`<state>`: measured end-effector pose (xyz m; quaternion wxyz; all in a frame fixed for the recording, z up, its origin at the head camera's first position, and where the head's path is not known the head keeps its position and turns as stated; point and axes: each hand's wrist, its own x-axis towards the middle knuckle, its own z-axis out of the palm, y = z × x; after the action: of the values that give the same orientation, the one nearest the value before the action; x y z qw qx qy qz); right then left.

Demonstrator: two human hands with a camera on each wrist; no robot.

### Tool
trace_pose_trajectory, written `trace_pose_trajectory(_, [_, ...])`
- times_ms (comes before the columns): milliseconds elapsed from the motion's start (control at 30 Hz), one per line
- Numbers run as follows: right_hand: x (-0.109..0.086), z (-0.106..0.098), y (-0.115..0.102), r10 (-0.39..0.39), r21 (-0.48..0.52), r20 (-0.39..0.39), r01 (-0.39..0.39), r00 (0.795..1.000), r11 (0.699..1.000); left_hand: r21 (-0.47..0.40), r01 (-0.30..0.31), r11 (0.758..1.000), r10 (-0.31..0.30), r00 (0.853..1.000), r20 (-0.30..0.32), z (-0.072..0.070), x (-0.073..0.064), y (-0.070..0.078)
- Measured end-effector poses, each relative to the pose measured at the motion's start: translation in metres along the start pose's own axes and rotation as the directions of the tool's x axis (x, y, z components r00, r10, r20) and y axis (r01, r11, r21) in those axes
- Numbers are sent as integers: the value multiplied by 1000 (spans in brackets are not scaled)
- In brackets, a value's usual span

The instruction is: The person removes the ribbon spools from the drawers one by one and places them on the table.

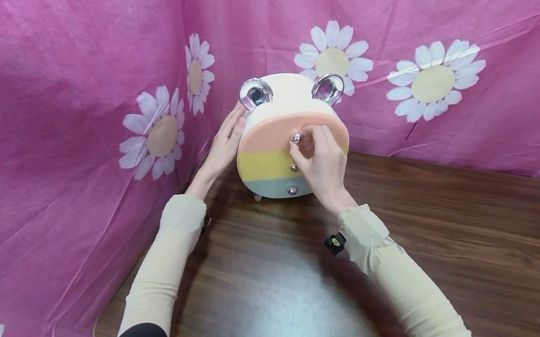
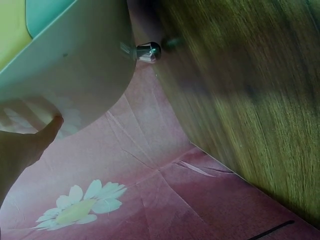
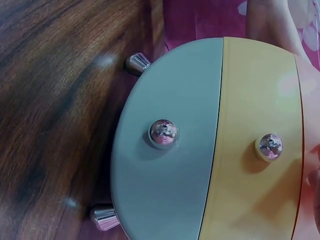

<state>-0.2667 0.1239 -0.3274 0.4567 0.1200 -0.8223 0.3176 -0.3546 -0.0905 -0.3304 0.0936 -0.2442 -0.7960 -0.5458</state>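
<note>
A rounded white mini drawer chest [image 1: 292, 90] with two silver ear-like rings stands on the wooden table. Its front has a peach top drawer [image 1: 265, 133], a yellow drawer [image 3: 250, 90] and a grey-green drawer [image 3: 185, 85], each with a round silver knob. My right hand [image 1: 323, 160] is at the peach drawer, thumb and fingers pinching the top knob [image 1: 296, 138]. Only its fingertips show at the right edge of the right wrist view. Against the chest's left side rests my left hand [image 1: 225, 146], fingers extended; its thumb touches the white wall in the left wrist view.
The brown wooden table [image 1: 246, 288] extends toward me and to the right. Pink cloth [image 1: 247, 14] with white daisies hangs close behind the chest and along the left. Short silver feet [image 3: 136, 64] hold the chest off the tabletop.
</note>
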Motion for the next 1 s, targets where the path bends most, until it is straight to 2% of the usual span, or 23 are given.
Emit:
trace_pose_trajectory(100, [-1, -2, 0, -9, -9, -6, 9, 1000, 1000, 0, 15, 1000, -15, 1000, 9, 1, 0, 1])
trace_pose_trajectory(233, [-3, -5, 0, -20, -16, -16, 20, 1000, 1000, 7, 31, 999, -31, 999, 27, -1, -9, 25])
trace_pose_trajectory(300, [-4, -7, -1, -24, -14, -15, 24, 1000, 1000, 7, 38, 999, -38, 999, 29, -2, -10, 28])
trace_pose_trajectory(333, [-5, -8, -1, -27, -13, -15, 26, 1000, 1000, 5, 37, 999, -37, 999, 27, -2, -10, 27])
trace_pose_trajectory(500, [-9, -14, -4, -42, -16, -17, 42, 999, 999, -8, 29, 1000, -29, 1000, 11, 1, -2, 3])
trace_pose_trajectory(1000, [-30, -45, -12, -165, -34, -41, 164, 985, 986, 24, 18, 1000, -18, 1000, 4, -1, 1, 1])
